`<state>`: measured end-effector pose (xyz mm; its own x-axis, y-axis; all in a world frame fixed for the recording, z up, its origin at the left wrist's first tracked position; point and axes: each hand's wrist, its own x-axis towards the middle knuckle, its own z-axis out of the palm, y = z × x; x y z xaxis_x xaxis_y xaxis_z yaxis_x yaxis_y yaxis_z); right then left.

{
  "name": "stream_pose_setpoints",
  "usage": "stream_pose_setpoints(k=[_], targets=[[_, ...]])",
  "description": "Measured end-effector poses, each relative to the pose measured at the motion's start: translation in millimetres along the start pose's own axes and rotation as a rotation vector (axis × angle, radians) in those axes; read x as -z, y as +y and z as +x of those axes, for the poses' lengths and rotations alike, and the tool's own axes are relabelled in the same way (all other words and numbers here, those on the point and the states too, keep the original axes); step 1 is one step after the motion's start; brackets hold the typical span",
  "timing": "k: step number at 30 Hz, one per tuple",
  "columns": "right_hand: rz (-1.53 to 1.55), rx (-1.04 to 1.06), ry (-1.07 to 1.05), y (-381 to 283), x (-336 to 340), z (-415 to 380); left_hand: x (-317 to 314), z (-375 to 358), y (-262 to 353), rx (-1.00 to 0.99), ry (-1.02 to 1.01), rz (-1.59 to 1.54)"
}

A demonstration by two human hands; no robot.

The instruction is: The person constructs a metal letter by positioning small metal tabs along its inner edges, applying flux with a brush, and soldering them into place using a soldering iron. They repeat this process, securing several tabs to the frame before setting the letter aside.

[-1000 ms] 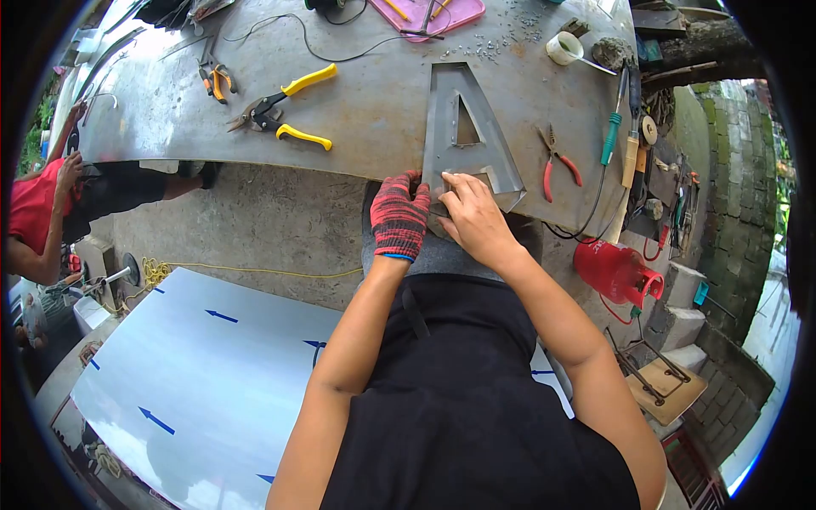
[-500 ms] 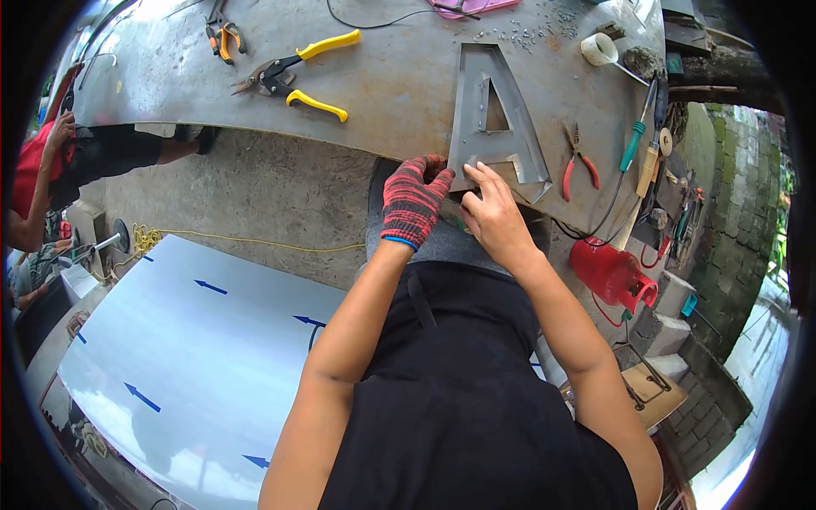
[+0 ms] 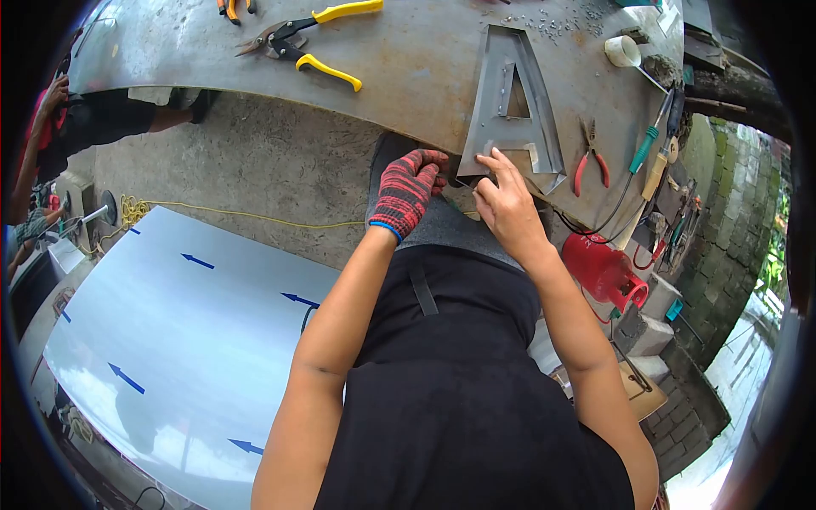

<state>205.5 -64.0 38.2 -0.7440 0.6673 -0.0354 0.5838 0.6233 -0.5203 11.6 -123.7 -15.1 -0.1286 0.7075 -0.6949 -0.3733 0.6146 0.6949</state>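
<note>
A grey sheet-metal letter A (image 3: 503, 134) with raised side walls lies on the metal workbench, its foot at the near edge. My right hand (image 3: 512, 211), bare, grips the lower left foot of the letter, with fingertips on its inner face and the thumb at the near edge. Just left of that corner is my left hand (image 3: 410, 189) in a red and black knitted glove. Its fingers are curled in and apart from the letter; whatever they may hold is hidden. Red-handled pliers (image 3: 590, 160) rest to the right of the letter.
Yellow-handled tin snips (image 3: 297, 47) lie on the workbench (image 3: 408, 81). A soldering iron with a green grip (image 3: 644, 150), a white cup (image 3: 622, 52) and scattered metal bits sit rightward. Below stand a red gas cylinder (image 3: 602, 270) and a glossy sheet with blue arrows (image 3: 195, 297). Another person (image 3: 93, 119) stands left.
My left hand has drawn back leftward from the letter's corner, its fingers now curled. My right hand stays at the letter's foot. The whole view has shifted slightly.
</note>
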Motion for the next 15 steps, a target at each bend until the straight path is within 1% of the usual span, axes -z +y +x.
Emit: stream_pose_setpoints(k=[2,6,8,15], targets=[[0.002,0.006,-0.002,0.0,-0.2,1.1,-2.9,-2.9,-8.7,0.009,-0.057,-0.074],[0.011,0.016,-0.006,1.3,1.8,1.7,-7.8,-4.0,-25.2,0.027,-0.091,-0.192],[0.017,0.020,-0.014,0.2,2.5,2.1,-10.9,-4.0,-32.7,0.067,-0.110,-0.318],[0.015,0.014,-0.002,1.5,-0.2,2.0,-26.0,-5.8,-46.4,0.050,-0.056,-0.541]])
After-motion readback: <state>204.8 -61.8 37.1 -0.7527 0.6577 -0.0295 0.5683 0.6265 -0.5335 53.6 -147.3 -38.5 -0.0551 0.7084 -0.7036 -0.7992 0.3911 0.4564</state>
